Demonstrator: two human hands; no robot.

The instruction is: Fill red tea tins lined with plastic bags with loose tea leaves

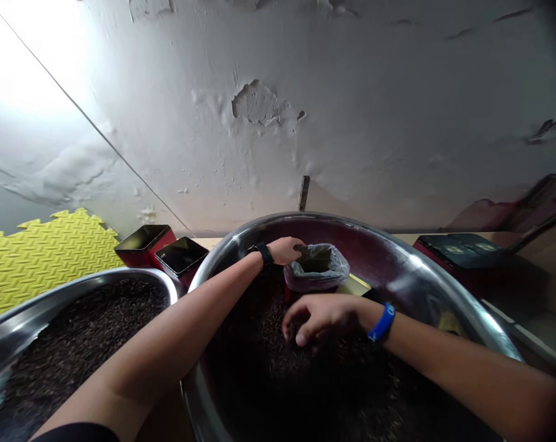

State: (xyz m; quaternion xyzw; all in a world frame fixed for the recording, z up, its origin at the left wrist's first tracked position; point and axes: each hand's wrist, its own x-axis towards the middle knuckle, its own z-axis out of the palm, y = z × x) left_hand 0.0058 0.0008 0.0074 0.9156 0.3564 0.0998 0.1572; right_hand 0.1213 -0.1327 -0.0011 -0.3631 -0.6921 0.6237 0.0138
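A large steel basin (pixel 400 252) holds dark, dry shreds (pixel 278 350) that look like loose tea leaves. Inside it, near the far side, stands a red tin (pixel 292 294) lined with a clear plastic bag (pixel 337 270) folded over its rim. My left hand (pixel 285 250), with a black band at the wrist, grips the tin's left far corner; some of its fingers are hidden. Just in front of the tin, low over the shreds, is my right hand (pixel 321 316), palm down, its fingers curved and the thumb apart. I see nothing held in it.
At left, a second steel basin (pixel 169 285) holds more dark shreds. Behind it stand two open tins (pixel 144 239) and a yellow foam mat (pixel 61 258). Dark lidded boxes (pixel 462 250) sit at right. A peeling wall (pixel 268 153) rises behind the basins.
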